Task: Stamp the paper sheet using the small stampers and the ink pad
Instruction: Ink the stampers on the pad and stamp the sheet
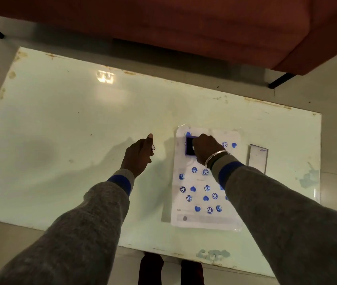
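A white paper sheet lies on the right half of the glass table, covered with several blue stamps of hearts, smileys and letters. A blue-framed ink pad with a dark middle sits on the sheet's upper left part. My right hand hovers over the pad with fingers pinched on a small pale stamper, whose tip is at the pad; most of it is hidden. My left hand is left of the sheet, fingers curled, index finger extended, holding a small clear piece with a dark rim.
A clear rectangular lid lies just right of the sheet. The pale glass table has worn, chipped edges. A rust-coloured sofa stands beyond the far edge. My feet show under the near edge.
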